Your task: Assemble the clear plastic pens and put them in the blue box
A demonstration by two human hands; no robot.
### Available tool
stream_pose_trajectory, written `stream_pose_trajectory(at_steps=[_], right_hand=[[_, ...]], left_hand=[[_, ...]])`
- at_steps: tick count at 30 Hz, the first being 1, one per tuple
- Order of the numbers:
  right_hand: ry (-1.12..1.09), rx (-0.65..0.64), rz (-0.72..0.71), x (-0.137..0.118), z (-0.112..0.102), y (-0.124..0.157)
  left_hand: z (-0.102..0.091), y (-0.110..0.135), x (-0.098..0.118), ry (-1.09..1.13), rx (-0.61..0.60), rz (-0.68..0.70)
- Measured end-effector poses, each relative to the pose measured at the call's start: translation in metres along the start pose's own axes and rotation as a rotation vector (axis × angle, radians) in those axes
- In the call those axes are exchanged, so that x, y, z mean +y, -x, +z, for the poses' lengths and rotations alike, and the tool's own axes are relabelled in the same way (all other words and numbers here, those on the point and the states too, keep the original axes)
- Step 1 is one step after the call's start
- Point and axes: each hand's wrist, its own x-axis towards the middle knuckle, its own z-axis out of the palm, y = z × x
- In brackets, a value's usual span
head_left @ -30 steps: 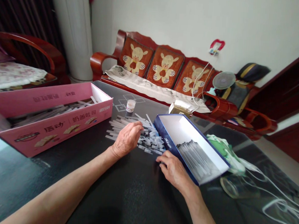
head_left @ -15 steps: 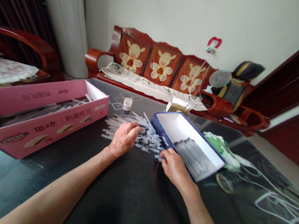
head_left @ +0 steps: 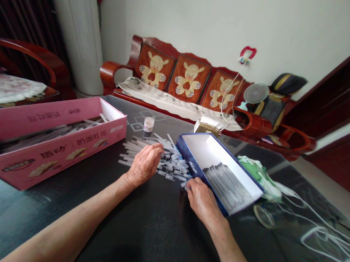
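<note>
Tube heap [head_left: 173, 164] is kept beside the blue box [head_left: 188, 157], w/in reach; left hand [head_left: 143, 164] is laid half-curled on it, right hand [head_left: 202, 198] curled at its edge, hold can't be told

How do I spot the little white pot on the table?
Start at the dark table and find the long pink box. Just off its right end, behind the pile of clear tubes, stands the little pot, the only round, upright thing there.

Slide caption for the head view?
Left hand on a heap of clear tubes, right hand beside a blue box.
</note>
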Motion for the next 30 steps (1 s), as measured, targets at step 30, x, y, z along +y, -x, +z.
stream_pose_trajectory(at_steps=[30], right_hand=[[-2.041,0.191,0.438,-0.075,0.057,-0.079]], left_hand=[[0.007,-0.019,-0.016,1.117,0.574,-1.205]])
